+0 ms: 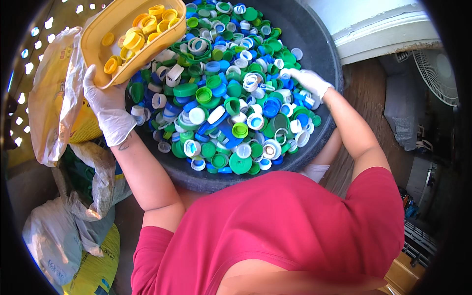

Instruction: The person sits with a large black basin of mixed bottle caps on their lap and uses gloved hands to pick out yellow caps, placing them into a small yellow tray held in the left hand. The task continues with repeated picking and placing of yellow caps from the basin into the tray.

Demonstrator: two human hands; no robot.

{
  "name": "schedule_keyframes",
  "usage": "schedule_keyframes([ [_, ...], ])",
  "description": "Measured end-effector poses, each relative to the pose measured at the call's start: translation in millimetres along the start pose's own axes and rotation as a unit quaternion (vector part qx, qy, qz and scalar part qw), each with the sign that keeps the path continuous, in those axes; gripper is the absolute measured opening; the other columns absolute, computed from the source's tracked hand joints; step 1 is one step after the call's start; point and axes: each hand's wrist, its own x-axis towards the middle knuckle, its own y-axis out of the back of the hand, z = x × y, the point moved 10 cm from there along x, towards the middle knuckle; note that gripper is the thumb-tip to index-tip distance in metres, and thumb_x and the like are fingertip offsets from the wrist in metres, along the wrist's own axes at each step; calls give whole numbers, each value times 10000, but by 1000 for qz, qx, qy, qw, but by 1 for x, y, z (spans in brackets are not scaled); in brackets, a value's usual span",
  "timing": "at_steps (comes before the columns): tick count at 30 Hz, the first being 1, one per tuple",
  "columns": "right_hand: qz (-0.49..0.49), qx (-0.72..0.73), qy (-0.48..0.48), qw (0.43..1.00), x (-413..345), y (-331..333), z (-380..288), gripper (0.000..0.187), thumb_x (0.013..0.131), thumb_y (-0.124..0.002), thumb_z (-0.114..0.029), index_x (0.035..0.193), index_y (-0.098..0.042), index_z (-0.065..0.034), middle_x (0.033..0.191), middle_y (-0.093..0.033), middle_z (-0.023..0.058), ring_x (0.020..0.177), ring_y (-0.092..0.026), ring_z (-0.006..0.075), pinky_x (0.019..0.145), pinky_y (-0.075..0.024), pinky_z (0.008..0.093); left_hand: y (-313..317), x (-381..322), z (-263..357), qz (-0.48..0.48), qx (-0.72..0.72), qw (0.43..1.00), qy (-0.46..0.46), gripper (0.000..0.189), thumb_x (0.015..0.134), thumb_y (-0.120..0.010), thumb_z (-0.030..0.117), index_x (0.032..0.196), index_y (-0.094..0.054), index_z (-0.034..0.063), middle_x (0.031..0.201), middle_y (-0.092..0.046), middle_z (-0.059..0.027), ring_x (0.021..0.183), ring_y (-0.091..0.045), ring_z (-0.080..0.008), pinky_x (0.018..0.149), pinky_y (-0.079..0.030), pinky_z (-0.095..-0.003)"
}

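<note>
My left hand, in a white glove, grips the near end of a yellow plastic container. Several yellow bottle caps lie inside that container, which is tilted over the left rim of a large round black tub. A heap of green, blue, white and clear plastic bottle caps fills much of the tub. Also gloved, my right hand reaches onto the right side of the heap. Its fingertips are at a white cap; whether they pinch it is unclear.
Woven sacks and a plastic bag stand left of the tub, close to my left arm. A yellow sack lies lower left. On the right are a wooden floor and a white fan.
</note>
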Motion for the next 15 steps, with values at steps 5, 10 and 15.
schedule_keyframes([
  [5, -156, 268, 26, 950, 38, -39, -14, 658, 929, -470, -615, 1407, -468, -162, 1388, -526, 71, 1210, -524, 216, 991, -442, 374, -1, -3, 2, 0, -20, 1000, 0, 591, 877, -527, 350, 1401, -440, 92, 1383, -502, -153, 1233, -516, -357, 954, -449, -628],
  [10, -234, 437, -36, 868, 39, -49, -26, 609, 937, -503, -583, 1366, -502, -151, 1315, -579, 78, 1146, -580, 229, 992, -471, 404, 2, -3, 2, 16, -32, 999, 7, 587, 885, -523, 356, 1400, -438, 86, 1381, -501, -156, 1235, -512, -369, 963, -451, -621],
  [15, -258, 530, 92, 803, 31, -63, -58, 604, 898, -560, -592, 1323, -531, -164, 1270, -603, 92, 1140, -586, 257, 1011, -455, 427, 4, -2, 1, 15, -28, 999, 8, 591, 887, -525, 358, 1402, -435, 84, 1378, -501, -162, 1236, -515, -369, 959, -459, -610],
])
